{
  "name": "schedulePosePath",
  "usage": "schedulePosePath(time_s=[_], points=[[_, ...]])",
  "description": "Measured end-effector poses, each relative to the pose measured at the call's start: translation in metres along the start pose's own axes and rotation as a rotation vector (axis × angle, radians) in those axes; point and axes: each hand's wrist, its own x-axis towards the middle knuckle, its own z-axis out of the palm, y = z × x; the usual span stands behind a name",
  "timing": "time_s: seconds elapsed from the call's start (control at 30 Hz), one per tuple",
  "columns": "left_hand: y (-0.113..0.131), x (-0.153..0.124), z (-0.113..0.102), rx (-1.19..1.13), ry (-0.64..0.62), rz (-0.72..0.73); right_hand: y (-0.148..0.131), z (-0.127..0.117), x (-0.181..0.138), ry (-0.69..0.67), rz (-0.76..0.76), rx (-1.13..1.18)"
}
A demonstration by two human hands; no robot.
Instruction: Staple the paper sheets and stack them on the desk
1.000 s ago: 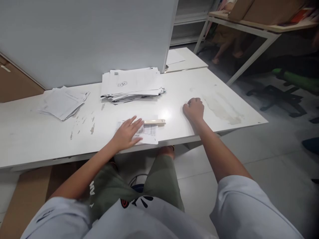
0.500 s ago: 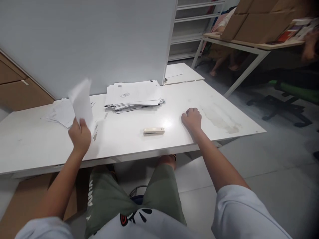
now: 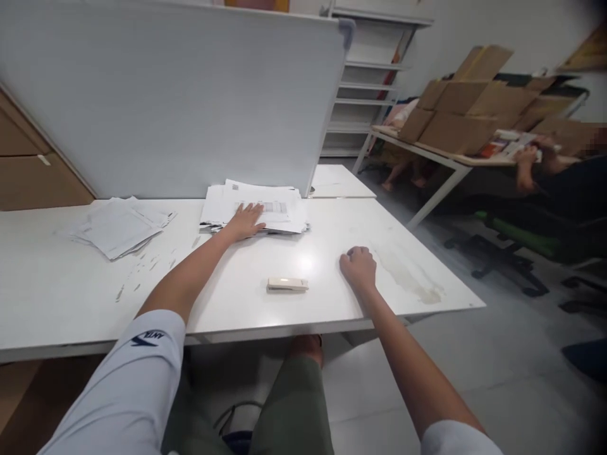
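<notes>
My left hand point(image 3: 245, 222) lies with its fingers spread on top of a thick stack of papers point(image 3: 284, 220), partly covering a printed table on the top sheet. My right hand point(image 3: 359, 270) rests on the white table as a loose fist. No object shows in it, though its palm side is hidden. Between the two hands, nearer the table's front edge, sits a cream-coloured stapler point(image 3: 287, 284), touched by neither. A second, looser pile of papers point(image 3: 118, 230) is fanned out at the left.
A whiteboard point(image 3: 190, 101) stands upright behind the papers. Cardboard boxes point(image 3: 38, 170) are at the far left. Stains point(image 3: 412, 281) mark the table's right side. At another table with boxes point(image 3: 459, 133), a person's hands point(image 3: 528, 155) handle things; a green-edged chair point(image 3: 516, 234) is nearby.
My left hand has gone from the left pile, where it held a sheet, to the stack, and lies flat there. My right hand stays put on the table. The view has tilted up.
</notes>
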Motion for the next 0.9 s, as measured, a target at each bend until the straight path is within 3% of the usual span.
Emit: schedulePosePath(time_s=[0.07, 0.13, 0.27, 0.33, 0.4, 0.47, 0.53, 0.67, 0.9], points=[[-0.018, -0.018, -0.012, 0.014, 0.078, 0.075, 0.002, -0.001, 0.0, -0.035, 0.022, -0.033], [-0.048, -0.049, -0.025, 0.057, 0.164, 0.031, 0.004, 0.0, 0.0, -0.045, 0.04, -0.06], [-0.13, -0.147, -0.047, 0.195, 0.18, -0.35, 0.009, 0.004, 0.001, -0.063, 0.03, -0.069], [-0.164, -0.203, -0.053, 0.19, 0.075, -0.624, 0.011, 0.005, 0.001, -0.08, 0.029, -0.076], [-0.182, -0.25, -0.054, 0.11, -0.049, -0.846, 0.013, 0.007, 0.001, -0.092, 0.037, -0.091], [-0.185, -0.282, -0.052, 0.052, -0.043, -0.955, 0.015, 0.008, 0.002, -0.099, 0.043, -0.107], [-0.178, -0.298, -0.047, 0.061, 0.082, -1.017, 0.016, 0.009, 0.002, -0.106, 0.046, -0.121], [-0.163, -0.304, -0.042, 0.025, 0.22, -1.094, 0.016, 0.007, -0.001, -0.093, 0.047, -0.134], [-0.17, -0.313, -0.035, -0.291, 0.326, -1.062, 0.019, 0.008, -0.005, -0.068, 0.038, -0.135]])
